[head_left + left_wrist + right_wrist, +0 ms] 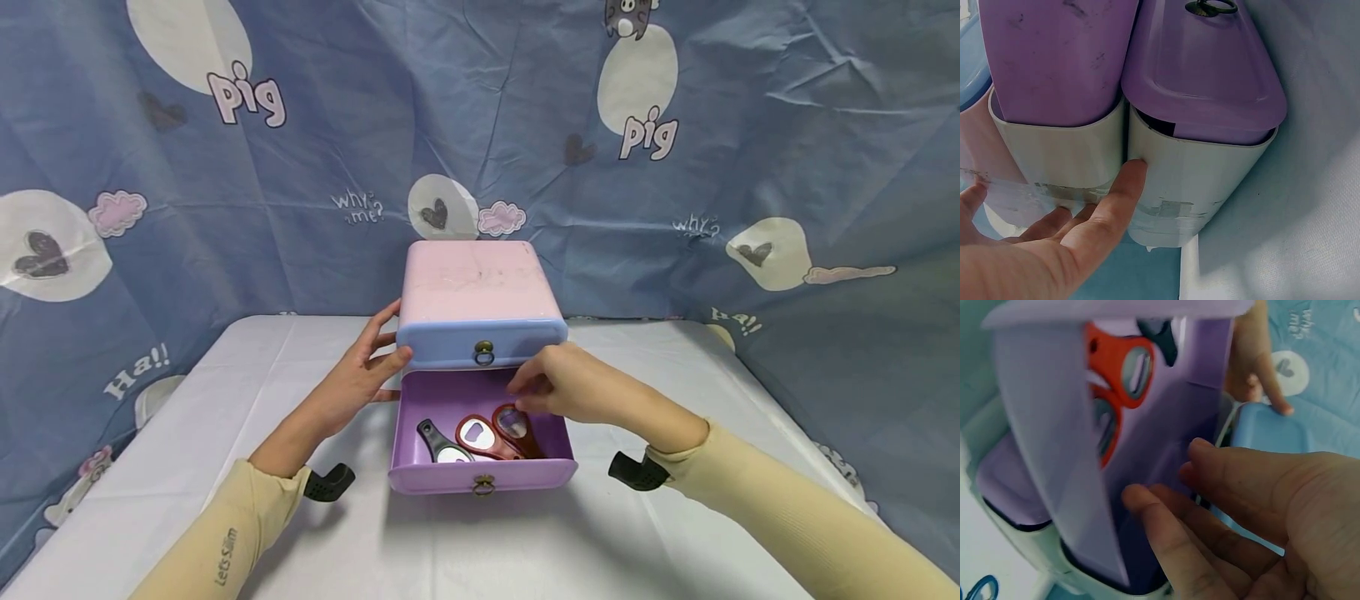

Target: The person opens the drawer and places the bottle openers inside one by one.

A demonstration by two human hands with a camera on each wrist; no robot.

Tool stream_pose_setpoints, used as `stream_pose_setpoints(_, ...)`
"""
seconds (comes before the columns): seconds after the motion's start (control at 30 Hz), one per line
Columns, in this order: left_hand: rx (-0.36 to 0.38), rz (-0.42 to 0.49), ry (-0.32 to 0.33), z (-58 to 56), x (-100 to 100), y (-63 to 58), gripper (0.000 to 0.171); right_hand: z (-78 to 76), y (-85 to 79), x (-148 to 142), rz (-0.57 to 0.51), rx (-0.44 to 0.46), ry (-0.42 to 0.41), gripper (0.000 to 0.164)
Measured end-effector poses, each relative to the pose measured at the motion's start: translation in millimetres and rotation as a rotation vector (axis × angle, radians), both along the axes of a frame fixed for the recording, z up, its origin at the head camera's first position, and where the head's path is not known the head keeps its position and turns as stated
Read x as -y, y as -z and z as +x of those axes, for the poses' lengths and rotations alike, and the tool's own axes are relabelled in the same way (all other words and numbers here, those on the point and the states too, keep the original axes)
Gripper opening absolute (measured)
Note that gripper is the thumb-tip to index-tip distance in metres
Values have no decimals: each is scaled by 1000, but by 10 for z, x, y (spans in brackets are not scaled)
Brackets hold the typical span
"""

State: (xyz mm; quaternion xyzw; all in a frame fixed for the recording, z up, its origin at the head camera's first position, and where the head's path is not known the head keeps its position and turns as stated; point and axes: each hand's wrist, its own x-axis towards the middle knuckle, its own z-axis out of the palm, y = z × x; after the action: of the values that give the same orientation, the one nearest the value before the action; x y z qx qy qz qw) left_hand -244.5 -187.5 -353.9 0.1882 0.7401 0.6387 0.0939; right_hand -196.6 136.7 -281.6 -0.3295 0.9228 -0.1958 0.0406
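A small drawer cabinet with a pink top (476,279) stands on the table, and its purple drawer (435,478) is pulled out. Red-handled scissors (506,451) lie in this drawer beside a black-handled pair (432,437), their blades hidden by the drawer front. My left hand (350,385) rests on the cabinet's left side, thumb by the front edge and fingers spread. Over the drawer's right part is my right hand (573,385), its fingers loosely bent inside. In the right wrist view nothing shows between its thumb and fingertips, which are apart from the red handles (1113,359).
Above the purple drawer, a blue drawer (442,344) with a ring pull is closed. Another purple drawer (1013,478) sits lower in the cabinet. A blue loop (985,587) shows at the right wrist view's corner. Behind the white table (330,550) hangs a blue printed cloth (315,167).
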Motion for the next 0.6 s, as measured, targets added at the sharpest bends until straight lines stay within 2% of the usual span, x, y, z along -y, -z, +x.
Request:
stream_pose_setpoints(0.2,-1,-2,1,5,-5,9,75,172,-61,2,-79,-12,-51,8)
stream_pose_setpoints(0.37,-4,-1,0,11,-5,13,75,384,-68,27,-127,-8,-94,8)
stream_pose_setpoints(0.6,-6,-4,-4,1,-6,22,75,737,49,125,-80,-50,-190,8)
